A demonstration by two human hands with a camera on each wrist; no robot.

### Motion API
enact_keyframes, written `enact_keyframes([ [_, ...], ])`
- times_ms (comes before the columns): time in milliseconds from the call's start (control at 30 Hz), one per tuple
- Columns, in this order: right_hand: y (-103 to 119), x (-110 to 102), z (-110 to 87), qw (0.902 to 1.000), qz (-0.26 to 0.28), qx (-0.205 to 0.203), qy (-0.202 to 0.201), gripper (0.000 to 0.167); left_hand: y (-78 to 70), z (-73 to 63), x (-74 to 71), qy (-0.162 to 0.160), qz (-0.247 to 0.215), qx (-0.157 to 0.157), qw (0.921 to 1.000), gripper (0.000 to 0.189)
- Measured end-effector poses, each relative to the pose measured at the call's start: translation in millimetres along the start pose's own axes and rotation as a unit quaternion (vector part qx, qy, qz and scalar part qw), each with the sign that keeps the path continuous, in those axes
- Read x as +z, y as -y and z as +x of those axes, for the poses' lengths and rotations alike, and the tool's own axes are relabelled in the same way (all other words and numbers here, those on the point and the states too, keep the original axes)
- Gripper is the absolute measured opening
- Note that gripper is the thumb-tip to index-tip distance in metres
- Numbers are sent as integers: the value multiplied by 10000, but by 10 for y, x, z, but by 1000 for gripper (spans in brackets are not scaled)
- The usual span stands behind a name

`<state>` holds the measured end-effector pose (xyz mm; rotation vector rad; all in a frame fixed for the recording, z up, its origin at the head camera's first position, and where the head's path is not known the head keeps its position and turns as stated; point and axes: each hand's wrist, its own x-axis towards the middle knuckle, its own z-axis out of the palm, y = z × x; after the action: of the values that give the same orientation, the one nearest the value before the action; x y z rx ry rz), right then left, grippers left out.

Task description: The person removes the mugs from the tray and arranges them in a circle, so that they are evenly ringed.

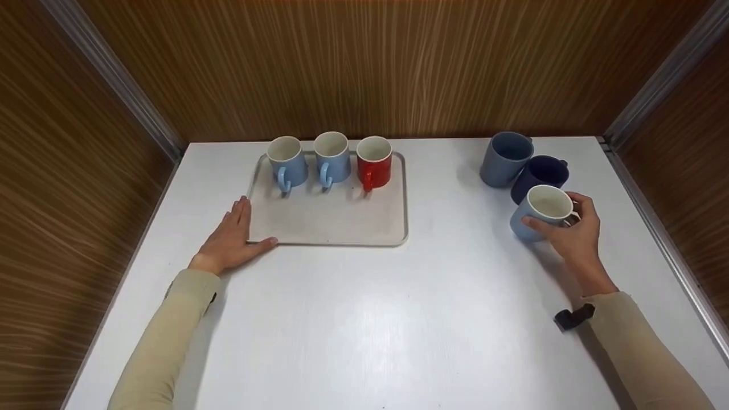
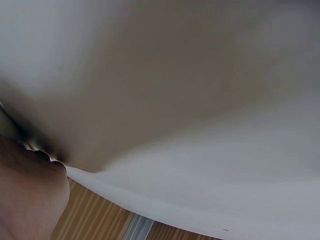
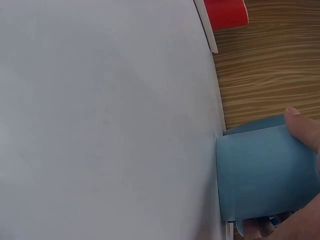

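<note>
On the right of the head view, my right hand grips a light blue mug with a white inside, thumb across its near side and fingers round by the handle. The right wrist view has this mug upright at the table surface. Just behind it are a dark navy mug and a grey-blue mug. My left hand lies with straight fingers along the left edge of a beige tray, its thumb at the near left corner. Only part of the left hand shows in the left wrist view.
Along the tray's far side stand two light blue mugs, one at the left and one in the middle, and a red mug, handles facing me. Wood-grain panels enclose the white table at the back and sides.
</note>
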<state>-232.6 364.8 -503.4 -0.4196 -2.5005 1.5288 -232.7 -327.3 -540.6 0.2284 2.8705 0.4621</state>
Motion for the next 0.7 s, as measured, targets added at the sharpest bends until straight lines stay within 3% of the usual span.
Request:
enact_keyframes([
  [367,14,-6,17,9998,-79,-143,-103,102,-10,35,-32,-12,44,-36,10000,129],
  [700,2,3,-11,9988,-281,-367,-167,100,-47,-17,-17,-126,-103,1,9999,129],
])
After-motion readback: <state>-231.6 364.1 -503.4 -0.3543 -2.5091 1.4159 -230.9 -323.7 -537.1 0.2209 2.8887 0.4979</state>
